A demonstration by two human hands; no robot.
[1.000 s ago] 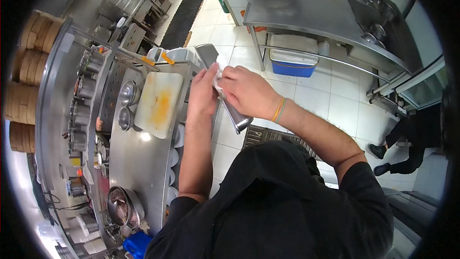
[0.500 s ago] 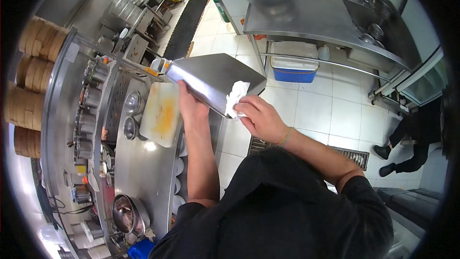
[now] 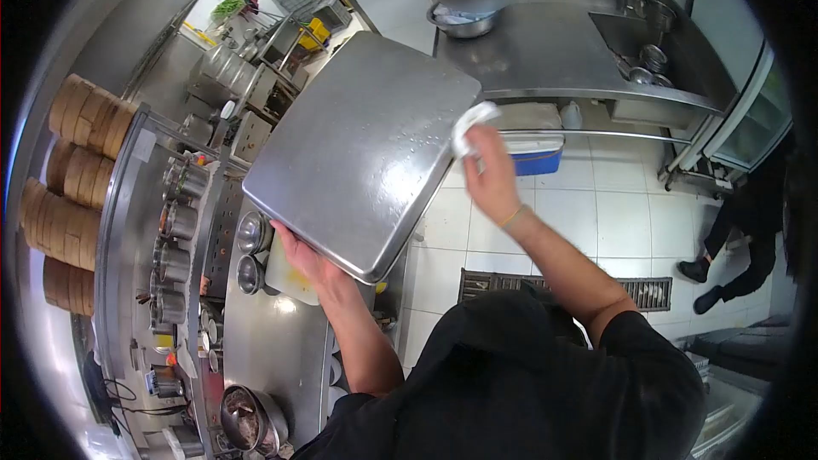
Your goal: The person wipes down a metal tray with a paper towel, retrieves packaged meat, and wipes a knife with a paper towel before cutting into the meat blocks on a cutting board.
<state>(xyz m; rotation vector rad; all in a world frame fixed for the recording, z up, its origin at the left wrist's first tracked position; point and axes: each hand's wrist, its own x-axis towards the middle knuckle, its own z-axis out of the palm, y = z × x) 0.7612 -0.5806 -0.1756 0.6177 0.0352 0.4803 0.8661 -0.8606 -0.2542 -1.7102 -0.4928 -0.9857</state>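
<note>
A large rectangular steel tray (image 3: 366,149) is held up in front of me, its broad flat face toward the camera, with small droplets on it. My left hand (image 3: 305,257) grips its lower left edge, the fingers partly hidden behind the metal. At the tray's right edge, my right hand (image 3: 490,172) is closed on a white cloth (image 3: 471,126), which touches the rim near the upper right corner. Part of the cloth is blurred.
Left, a steel counter (image 3: 273,349) bears a cutting board (image 3: 290,277), small bowls (image 3: 250,273) and a meat bowl (image 3: 247,417). Bamboo steamers (image 3: 64,221) are stacked beyond. A sink (image 3: 630,43) and blue cooler (image 3: 537,160) are ahead; a person's legs (image 3: 733,264) show right.
The tray has turned from edge-on to showing its broad face. My right hand with the cloth has moved up and right along its edge, while my left hand has shifted down and left.
</note>
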